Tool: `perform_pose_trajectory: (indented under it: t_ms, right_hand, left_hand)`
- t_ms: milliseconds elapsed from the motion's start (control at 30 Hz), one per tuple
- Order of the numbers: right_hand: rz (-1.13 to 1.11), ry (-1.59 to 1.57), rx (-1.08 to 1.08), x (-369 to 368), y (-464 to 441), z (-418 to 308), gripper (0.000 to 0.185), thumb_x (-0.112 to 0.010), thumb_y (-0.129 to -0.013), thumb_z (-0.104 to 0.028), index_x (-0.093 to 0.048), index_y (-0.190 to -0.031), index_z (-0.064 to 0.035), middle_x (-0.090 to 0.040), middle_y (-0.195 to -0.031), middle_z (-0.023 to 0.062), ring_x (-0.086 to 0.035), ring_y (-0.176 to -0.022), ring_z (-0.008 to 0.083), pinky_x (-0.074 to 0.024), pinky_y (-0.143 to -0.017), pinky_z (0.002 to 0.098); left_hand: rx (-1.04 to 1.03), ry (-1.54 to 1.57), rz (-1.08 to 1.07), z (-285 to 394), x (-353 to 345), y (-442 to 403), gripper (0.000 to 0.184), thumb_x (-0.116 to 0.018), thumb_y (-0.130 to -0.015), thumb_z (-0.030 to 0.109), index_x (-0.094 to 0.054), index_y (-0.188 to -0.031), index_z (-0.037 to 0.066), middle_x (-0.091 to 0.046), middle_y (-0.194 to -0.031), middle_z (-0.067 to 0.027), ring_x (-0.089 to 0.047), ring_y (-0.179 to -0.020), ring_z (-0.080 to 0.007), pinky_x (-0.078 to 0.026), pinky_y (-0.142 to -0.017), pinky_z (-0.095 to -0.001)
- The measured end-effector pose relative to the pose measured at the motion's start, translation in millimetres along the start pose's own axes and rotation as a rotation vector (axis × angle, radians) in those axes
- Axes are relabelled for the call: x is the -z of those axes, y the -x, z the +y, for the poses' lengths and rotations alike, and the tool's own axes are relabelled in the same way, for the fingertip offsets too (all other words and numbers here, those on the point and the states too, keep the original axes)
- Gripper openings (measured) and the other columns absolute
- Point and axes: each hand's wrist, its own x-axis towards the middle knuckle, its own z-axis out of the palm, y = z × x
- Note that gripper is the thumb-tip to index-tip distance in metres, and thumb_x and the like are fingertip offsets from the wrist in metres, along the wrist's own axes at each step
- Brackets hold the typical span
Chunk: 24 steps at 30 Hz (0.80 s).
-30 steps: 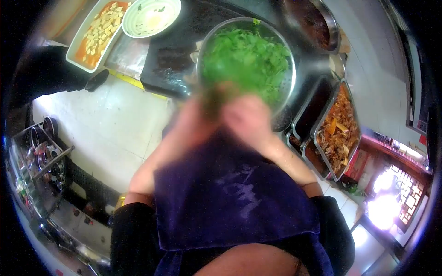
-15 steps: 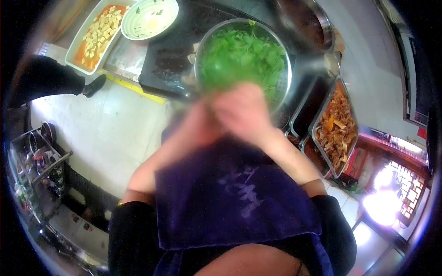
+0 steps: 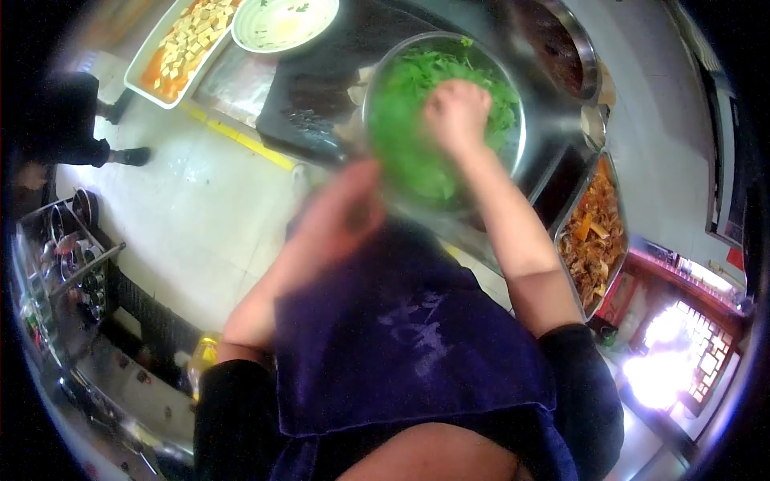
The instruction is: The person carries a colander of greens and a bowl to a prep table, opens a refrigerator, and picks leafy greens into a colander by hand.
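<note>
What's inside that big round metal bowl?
Green leaves fill much of the metal bowl. The right hand is over them, perhaps touching; I can't tell. Leaves cover the bottom, so whatever lies underneath can't be seen.

Surroundings check

White tray upper left: pale cubes in orange sauce. Pale bowl just beside it. Metal pan upper right, dark food inside; brown food below. Left: another person's shoe, tiled floor, rack.
</note>
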Motion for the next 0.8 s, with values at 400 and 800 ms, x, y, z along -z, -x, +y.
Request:
perform_pose_trajectory:
  t_ms: [400, 800]
  right_hand:
    - [0.029, -0.616, 0.28, 88.9, 77.6, -67.6, 0.015, -0.073, -0.067, -0.02, -0.066, -0.08, -0.0157, -0.06, -0.091, 0.0002, -0.056, -0.088, 0.022, -0.0434, -0.079, 0.037]
    - [-0.121, -0.129, -0.524, 27.1, 58.4, 55.8, 0.048, -0.07, -0.074, -0.024, -0.057, -0.118, -0.0099, -0.056, -0.104, 0.0138, -0.056, -0.095, 0.03, -0.0476, -0.081, 0.0382]
  left_hand:
    - [0.379, 0.884, -0.178, 43.1, -29.5, -9.8, 0.04, -0.054, -0.086, 0.01, -0.045, -0.124, 0.001, -0.06, -0.104, -0.0129, -0.06, -0.091, -0.0218, -0.052, -0.08, -0.0354]
    - [0.21, 0.462, -0.295, 49.2, -34.0, -12.1, 0.014, -0.053, -0.083, 0.021, -0.05, -0.09, 0.009, -0.05, -0.082, -0.005, -0.05, -0.075, -0.0198, -0.047, -0.061, -0.0357]
